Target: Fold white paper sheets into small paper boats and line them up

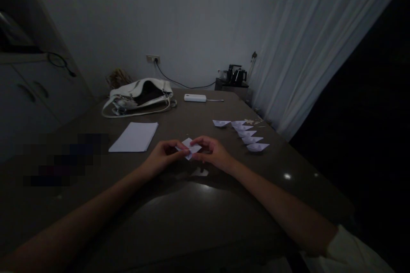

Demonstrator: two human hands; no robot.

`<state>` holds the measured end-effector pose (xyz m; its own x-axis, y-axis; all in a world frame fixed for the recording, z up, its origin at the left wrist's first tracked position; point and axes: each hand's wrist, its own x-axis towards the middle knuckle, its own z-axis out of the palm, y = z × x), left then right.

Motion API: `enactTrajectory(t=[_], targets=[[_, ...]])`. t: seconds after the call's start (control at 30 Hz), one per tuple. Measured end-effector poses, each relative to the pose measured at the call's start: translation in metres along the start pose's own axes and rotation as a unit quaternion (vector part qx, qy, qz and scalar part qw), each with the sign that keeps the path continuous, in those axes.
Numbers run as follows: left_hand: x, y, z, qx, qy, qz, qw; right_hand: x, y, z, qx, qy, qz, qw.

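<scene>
Between my two hands, just above the dark table (179,222), is a small folded white paper (192,148) with a diamond outline. My left hand (166,153) pinches its left side between thumb and fingers. On the other side, my right hand (213,152) grips the right edge, its fingers on top and thumb below. Several folded paper boats (258,147) stand at the right in a slanting row, with one paper boat (221,123) set at the row's far left. A stack of white paper sheets (133,137) lies left of my hands.
Toward the back left of the table is a white handbag (141,94) with its strap looped forward. A white rectangular device (195,98) with a short cord lies at the back middle. Black kettles (237,76) stand on a low cabinet beyond, beside a white curtain (297,42).
</scene>
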<state>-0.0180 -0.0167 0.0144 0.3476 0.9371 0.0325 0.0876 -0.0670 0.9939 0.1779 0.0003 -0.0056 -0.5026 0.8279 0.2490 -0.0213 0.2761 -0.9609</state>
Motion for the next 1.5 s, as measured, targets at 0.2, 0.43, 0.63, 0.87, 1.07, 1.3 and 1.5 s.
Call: enactTrajectory(t=[0.2, 0.43, 0.63, 0.87, 1.07, 1.3, 1.5], targets=[[0.0034, -0.007, -0.0033, -0.025, -0.003, -0.023, 0.999, -0.0013, 0.0007, -0.001, -0.044, 0.003, -0.022, 0.999], [0.0034, -0.0069, -0.0043, -0.033, -0.003, -0.023, 0.999, -0.0012, -0.0043, -0.0004, -0.063, 0.012, -0.04, 0.997], [0.0041, -0.0066, -0.0037, -0.011, -0.023, 0.009, 1.0, -0.0008, -0.0045, -0.0002, -0.078, 0.025, -0.031, 0.996], [0.0043, -0.0054, -0.0025, 0.0, -0.021, 0.028, 0.999, -0.0009, -0.0037, -0.0017, -0.084, 0.022, -0.034, 0.996], [0.0056, -0.0047, -0.003, 0.0, -0.021, 0.027, 0.999, -0.0022, -0.0055, 0.0013, -0.065, 0.03, -0.04, 0.997], [0.006, -0.0071, -0.0034, -0.001, -0.012, 0.015, 1.0, -0.0016, 0.0016, 0.0003, -0.104, 0.043, -0.043, 0.993], [0.0067, -0.0071, -0.0035, 0.01, -0.027, 0.031, 0.999, -0.0001, 0.0021, 0.0001, -0.103, 0.061, -0.047, 0.992]])
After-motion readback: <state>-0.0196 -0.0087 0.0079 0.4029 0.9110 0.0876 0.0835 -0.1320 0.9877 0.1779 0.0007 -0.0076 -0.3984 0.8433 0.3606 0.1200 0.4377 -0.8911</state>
